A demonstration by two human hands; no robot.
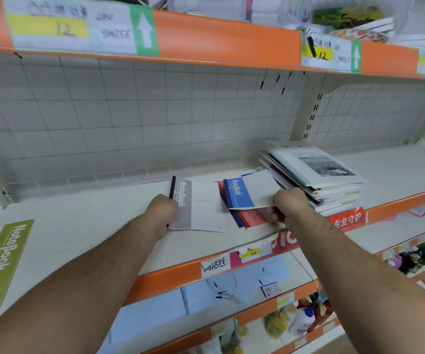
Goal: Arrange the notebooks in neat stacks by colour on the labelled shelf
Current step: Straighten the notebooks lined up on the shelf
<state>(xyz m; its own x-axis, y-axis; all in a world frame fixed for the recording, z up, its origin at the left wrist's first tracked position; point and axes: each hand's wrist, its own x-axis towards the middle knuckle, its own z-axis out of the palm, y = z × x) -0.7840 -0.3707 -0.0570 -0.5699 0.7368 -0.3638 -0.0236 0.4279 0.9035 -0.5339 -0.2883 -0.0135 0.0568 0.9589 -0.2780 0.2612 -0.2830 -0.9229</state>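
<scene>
Bare, lightly haired left forearm [91, 274] and right forearm [347, 259], bare left hand [161, 209] and right hand [286, 204]

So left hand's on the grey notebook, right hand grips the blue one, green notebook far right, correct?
One slip: the head view shows the green notebook at far left. Left hand on the grey notebook, right hand gripping the blue notebook: both fine.

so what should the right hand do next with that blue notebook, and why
Probably lift the blue notebook off the red notebook beneath and start a blue stack on bare shelf. The right hand grips its near edge, it lies skewed over mixed colours, and the left hand holds the grey notebook apart.
</scene>
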